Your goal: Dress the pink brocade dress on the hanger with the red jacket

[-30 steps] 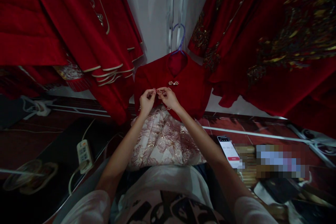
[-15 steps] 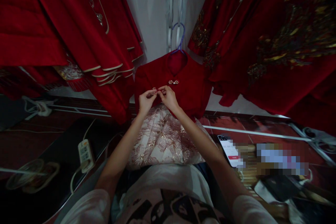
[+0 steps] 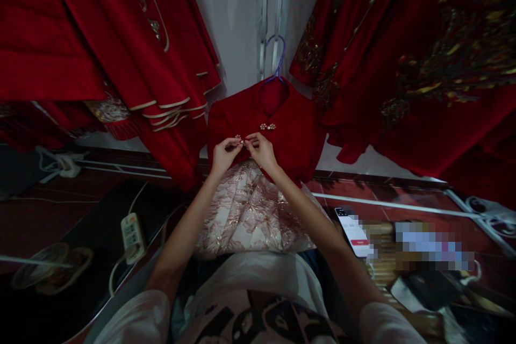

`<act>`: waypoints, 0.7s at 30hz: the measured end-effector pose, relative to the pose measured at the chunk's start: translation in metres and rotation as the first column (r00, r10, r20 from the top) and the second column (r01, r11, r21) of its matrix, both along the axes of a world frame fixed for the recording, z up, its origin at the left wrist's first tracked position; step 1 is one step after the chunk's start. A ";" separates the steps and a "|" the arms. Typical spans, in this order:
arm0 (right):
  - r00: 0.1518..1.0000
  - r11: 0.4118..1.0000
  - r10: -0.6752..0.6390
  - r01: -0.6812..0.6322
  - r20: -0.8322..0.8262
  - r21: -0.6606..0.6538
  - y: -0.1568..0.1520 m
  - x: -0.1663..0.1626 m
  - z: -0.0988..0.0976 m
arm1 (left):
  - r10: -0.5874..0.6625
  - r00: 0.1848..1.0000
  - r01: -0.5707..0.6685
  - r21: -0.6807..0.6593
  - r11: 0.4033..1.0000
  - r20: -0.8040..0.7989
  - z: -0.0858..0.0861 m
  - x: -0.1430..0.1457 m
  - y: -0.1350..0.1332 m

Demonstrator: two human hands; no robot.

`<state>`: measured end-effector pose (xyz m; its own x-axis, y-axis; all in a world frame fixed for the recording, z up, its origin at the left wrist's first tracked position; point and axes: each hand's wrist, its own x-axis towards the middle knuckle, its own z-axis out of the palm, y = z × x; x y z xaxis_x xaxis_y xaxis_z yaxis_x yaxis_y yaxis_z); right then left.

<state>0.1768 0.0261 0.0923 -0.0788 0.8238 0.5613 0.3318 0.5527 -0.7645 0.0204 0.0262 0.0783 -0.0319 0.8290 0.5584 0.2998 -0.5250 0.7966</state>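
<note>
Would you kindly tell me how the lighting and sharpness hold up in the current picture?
In the head view, light is dim, very dark toward the lower left; the left hand and right hand read clearly; the beaded piece between them lacks fine detail; the patterned fabric glints; the phone screen looks bright, with pixelated blocks beside it.

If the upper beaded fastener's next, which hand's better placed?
Right, probably: the right hand sits just below the upper beaded fastener, while the left hand is farther off to the left. Both are pinching at the lower fastener, though, so the right would have to leave it first.
</note>
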 end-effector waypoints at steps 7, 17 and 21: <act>0.974 0.953 0.104 -0.155 -0.200 -0.262 -0.019 0.020 -0.007 | 0.361 0.929 -0.358 0.050 0.932 -0.081 -0.047 0.012 -0.036; 0.931 0.959 -0.224 0.263 0.288 -0.104 -0.054 0.024 -0.043 | 0.321 0.816 -0.338 0.054 0.940 -0.481 -0.058 0.002 -0.030; 0.904 0.933 -0.306 0.347 0.297 -0.096 -0.056 0.021 -0.060 | 0.366 0.767 -0.432 -0.003 0.902 -0.527 -0.050 0.003 -0.021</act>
<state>0.1982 -0.0300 0.0326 0.0751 0.8992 0.4311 0.6815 0.2693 -0.6805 0.0233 0.0055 0.0286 -0.1181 0.8644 0.4887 0.8345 -0.1804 0.5207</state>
